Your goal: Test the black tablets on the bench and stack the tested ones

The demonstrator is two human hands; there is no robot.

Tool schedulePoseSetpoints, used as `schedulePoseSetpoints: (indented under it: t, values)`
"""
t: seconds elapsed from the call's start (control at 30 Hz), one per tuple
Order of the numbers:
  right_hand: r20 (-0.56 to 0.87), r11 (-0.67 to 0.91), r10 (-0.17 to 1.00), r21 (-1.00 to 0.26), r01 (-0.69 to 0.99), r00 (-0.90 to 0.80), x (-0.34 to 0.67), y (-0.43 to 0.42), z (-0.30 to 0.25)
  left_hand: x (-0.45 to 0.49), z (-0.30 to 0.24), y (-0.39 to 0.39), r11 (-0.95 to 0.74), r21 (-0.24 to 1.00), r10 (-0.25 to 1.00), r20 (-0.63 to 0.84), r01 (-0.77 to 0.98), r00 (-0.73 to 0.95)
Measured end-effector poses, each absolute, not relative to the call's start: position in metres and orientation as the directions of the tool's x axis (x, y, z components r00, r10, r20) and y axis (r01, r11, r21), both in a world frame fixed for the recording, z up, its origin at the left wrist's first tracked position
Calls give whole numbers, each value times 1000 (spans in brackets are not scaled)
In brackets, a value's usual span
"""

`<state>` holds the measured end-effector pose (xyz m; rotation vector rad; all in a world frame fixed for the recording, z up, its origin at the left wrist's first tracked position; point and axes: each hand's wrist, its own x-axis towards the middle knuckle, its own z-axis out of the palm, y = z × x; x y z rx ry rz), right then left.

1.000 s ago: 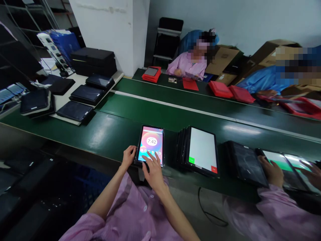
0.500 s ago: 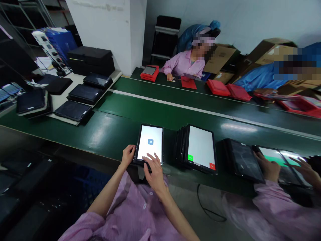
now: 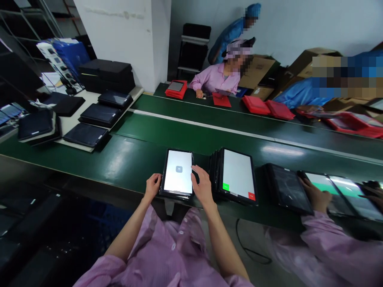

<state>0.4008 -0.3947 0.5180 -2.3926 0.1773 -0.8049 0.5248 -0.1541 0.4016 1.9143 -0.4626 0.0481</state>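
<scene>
A tablet [image 3: 178, 175] with a lit white screen and a small grey icon lies on top of others on the green bench in front of me. My left hand [image 3: 153, 185] is closed at its left edge, fingers curled against the side. Over the right edge is my right hand [image 3: 203, 184], open, with fingers stretched and the thumb near the screen's lower right. Just to the right stands a stack of tablets [image 3: 238, 173], the top one showing a white screen with green and red squares.
A co-worker's hand [image 3: 317, 195] is at tablets with green-and-white screens on the right, beside dark tablets [image 3: 290, 187]. Dark tablets [image 3: 86, 134] lie on a board at left. Across the bench a person in pink [image 3: 217, 77] sits among red cases [image 3: 255, 105].
My right hand has moved right, from over the lower screen to the tablet's right edge. The icon has turned from blue to grey. My left hand stays in place.
</scene>
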Motion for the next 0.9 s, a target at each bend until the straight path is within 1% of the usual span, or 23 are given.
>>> schedulePoseSetpoints:
  t: [0.1, 0.27, 0.4, 0.43, 0.53, 0.6, 0.73, 0.8, 0.9]
  values:
    - [491, -829, -252, -554, 76, 834, 410, -397, 516, 525, 402, -154, -304, 889, -295, 254, -342, 921]
    - [510, -842, -217, -529, 105, 832, 424, -396, 511, 525, 400, -155, -298, 891, -295, 255, -342, 921]
    - [479, -869, -119, -474, 142, 870, 430, -398, 509, 525, 399, -155, -292, 892, -285, 263, -345, 922]
    - [473, -875, -116, -464, 135, 873, 429, -399, 508, 525, 399, -156, -292, 892, -284, 263, -344, 922]
    - [488, -881, -181, -466, 79, 854, 427, -401, 507, 525, 400, -156, -288, 896, -285, 258, -339, 923]
    - [491, -879, -197, -471, 68, 848, 426, -400, 507, 525, 401, -156, -284, 898, -287, 256, -337, 923]
    - [461, -884, -102, -448, 132, 881, 427, -395, 508, 525, 402, -155, -285, 898, -292, 250, -334, 923]
    - [453, -890, -90, -437, 133, 887, 427, -394, 508, 524, 401, -155, -289, 898, -290, 248, -332, 924]
    - [462, -897, -175, -439, 52, 870, 423, -393, 505, 523, 400, -157, -294, 905, -262, 234, -308, 936]
